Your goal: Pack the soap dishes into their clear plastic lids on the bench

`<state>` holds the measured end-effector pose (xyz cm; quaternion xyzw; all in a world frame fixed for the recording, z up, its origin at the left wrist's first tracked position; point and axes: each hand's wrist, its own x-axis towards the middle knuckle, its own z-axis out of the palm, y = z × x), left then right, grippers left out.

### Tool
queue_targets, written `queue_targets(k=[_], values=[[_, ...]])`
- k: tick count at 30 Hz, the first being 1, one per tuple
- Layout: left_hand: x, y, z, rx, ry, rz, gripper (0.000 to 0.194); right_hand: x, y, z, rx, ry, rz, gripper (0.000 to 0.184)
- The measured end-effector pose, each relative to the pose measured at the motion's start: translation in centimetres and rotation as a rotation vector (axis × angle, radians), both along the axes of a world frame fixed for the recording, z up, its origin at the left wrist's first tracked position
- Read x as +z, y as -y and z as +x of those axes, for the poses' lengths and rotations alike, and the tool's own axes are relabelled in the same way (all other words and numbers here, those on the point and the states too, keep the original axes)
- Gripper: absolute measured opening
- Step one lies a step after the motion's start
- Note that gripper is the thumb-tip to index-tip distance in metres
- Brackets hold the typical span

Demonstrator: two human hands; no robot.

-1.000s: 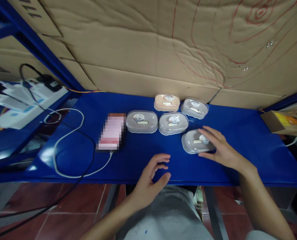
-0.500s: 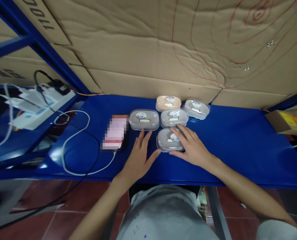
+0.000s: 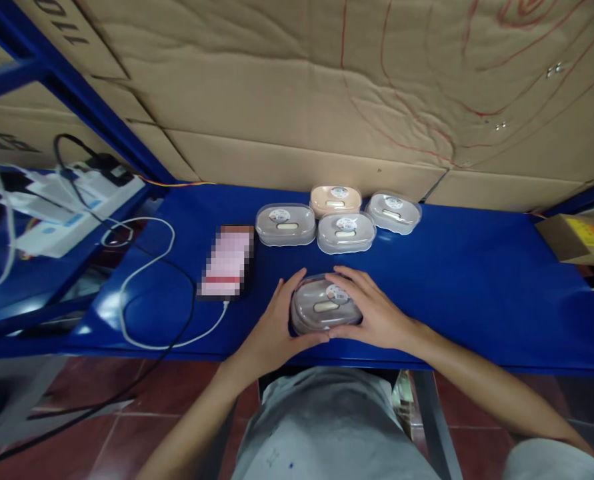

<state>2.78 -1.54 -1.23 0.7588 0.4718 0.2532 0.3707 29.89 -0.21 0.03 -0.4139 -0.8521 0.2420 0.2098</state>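
Near the front edge of the blue table [image 3: 467, 287], a grey oval plastic box [image 3: 309, 310] with a clear lid and a round sticker sits between my hands. My left hand [image 3: 279, 327] curves round its left end, thumb at the front. From the right, my right hand [image 3: 371, 310] grips the other end, fingers over the far rim and thumb along the near side. Behind it stand more such boxes: a grey box [image 3: 285, 230] at the left, a grey box [image 3: 347, 241] in the middle, a peach box [image 3: 321, 197] and another grey box [image 3: 399, 223].
A phone [image 3: 227, 260] with a blurred screen lies left of my hands, its white cable [image 3: 121, 300] looping over the table. Farther left is a white power strip [image 3: 51, 237] full of plugs. Cardboard [image 3: 257, 107] lines the back; a small carton [image 3: 571, 237] stands at the right.
The front grey box has come toward me and slightly left, away from the others. My left hand has closed in on its left end; my right hand has moved with it.
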Motion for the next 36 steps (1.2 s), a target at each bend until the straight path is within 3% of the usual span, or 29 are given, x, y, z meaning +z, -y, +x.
queue_targets(k=[3,8,13,15,20,23,25,27,29,32,36], values=[[-0.8,2.1,-1.2,0.106,0.004,0.06,0.083,-0.1,0.2,-0.3,0.011,-0.12,-0.074,0.085],[-1.9,4.6,-2.2,0.17,-0.052,0.317,0.054,-0.2,-0.8,-1.3,-0.063,-0.115,-0.023,0.069],[-2.2,5.9,-1.9,-0.009,-0.231,0.414,0.07,0.7,-3.0,-3.9,-0.072,-0.052,-0.036,0.064],[-2.4,6.6,-2.1,-0.018,-0.268,0.423,0.067,0.6,-4.0,-5.3,-0.098,-0.004,-0.048,0.065],[-2.1,8.2,-3.1,0.023,-0.147,0.258,0.065,-0.6,-5.5,-7.6,-0.134,0.069,-0.043,0.063],[-1.6,8.3,-3.5,0.072,-0.03,0.138,0.068,0.4,-5.2,-7.3,-0.116,-0.006,-0.022,0.052],[-1.4,8.0,-3.4,0.115,0.08,0.109,0.07,1.9,-4.5,-6.3,0.071,-0.072,-0.057,0.056],[-1.4,7.7,-3.2,0.174,0.204,0.11,0.069,3.4,-3.4,-5.3,0.343,-0.076,-0.134,0.073],[-1.5,7.4,-2.8,0.233,0.323,0.102,0.07,4.1,-2.2,-4.7,0.485,-0.027,-0.201,0.09],[-1.8,7.2,-2.1,0.305,0.454,0.035,0.082,3.5,-0.9,-4.3,0.45,-0.017,-0.241,0.089],[-2.1,7.4,-1.7,0.354,0.488,-0.058,0.095,2.0,-0.7,-4.3,0.417,-0.136,-0.274,0.078]])
